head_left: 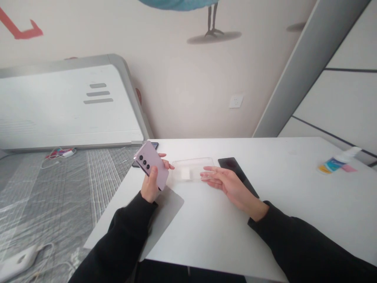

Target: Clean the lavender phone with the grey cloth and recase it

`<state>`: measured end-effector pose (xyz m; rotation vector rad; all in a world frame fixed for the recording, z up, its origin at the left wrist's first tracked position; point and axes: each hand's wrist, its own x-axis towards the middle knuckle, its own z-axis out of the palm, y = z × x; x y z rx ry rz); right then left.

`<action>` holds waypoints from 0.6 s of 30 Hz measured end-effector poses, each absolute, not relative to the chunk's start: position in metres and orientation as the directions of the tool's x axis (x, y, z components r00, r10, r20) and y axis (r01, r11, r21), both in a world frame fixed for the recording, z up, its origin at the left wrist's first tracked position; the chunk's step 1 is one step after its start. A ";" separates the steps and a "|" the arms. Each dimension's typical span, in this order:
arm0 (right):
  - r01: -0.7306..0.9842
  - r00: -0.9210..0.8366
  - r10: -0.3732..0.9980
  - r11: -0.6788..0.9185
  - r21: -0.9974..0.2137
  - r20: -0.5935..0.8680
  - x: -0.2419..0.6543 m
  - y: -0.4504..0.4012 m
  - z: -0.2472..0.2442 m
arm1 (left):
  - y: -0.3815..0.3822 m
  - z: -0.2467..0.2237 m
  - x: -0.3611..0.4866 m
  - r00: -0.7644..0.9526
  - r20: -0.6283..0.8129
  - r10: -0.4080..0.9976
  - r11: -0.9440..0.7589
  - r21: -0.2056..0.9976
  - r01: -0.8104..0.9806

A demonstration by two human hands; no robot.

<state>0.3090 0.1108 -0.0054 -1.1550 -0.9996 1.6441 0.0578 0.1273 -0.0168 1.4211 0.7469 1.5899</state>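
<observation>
A tilted lilac smartphone [150, 165] is gripped in the left hand [150, 188], fingers and thumb closed around its edges, leaving its back and three dark lenses bare, just above a white table [188, 236]. The open right hand [229, 184] holds nothing, its fingertips reaching over a clear plastic phone case [191, 169] lying flat beside a black glossy slab [232, 166].

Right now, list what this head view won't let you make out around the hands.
Screen of the lilac phone: faces away, hidden by the phone's back and the left hand.
Dark device behind that phone: mostly hidden by it.
White square in the clear case: too blurred to identify.
Black slab: partly hidden by the right hand.
Label on the bottle: text too small to read.
</observation>
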 end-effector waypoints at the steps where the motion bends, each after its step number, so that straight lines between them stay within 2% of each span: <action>1: -0.236 -0.166 0.947 -0.309 -0.921 -0.275 0.311 0.113 -0.006 | 0.127 -0.016 0.058 0.002 0.457 0.890 -0.447 0.872 -0.200; 5: -0.332 -0.081 0.956 -0.293 -0.897 -0.282 0.318 0.121 -0.009 | 0.127 -0.016 0.058 0.030 0.434 0.900 -0.424 0.891 -0.166; 9: -0.319 -0.023 0.966 -0.250 -0.914 -0.256 0.327 0.128 -0.019 | 0.125 -0.017 0.059 0.077 0.425 0.902 -0.417 0.904 -0.096; 15: -0.086 -0.098 0.986 -0.145 -0.986 -0.137 0.335 0.134 -0.029 | 0.123 -0.015 0.059 0.114 0.375 0.920 -0.369 0.927 -0.074; 18: 0.037 -0.149 0.988 -0.031 -0.999 -0.036 0.337 0.134 -0.025 | 0.123 -0.015 0.059 0.125 0.377 0.918 -0.370 0.926 -0.074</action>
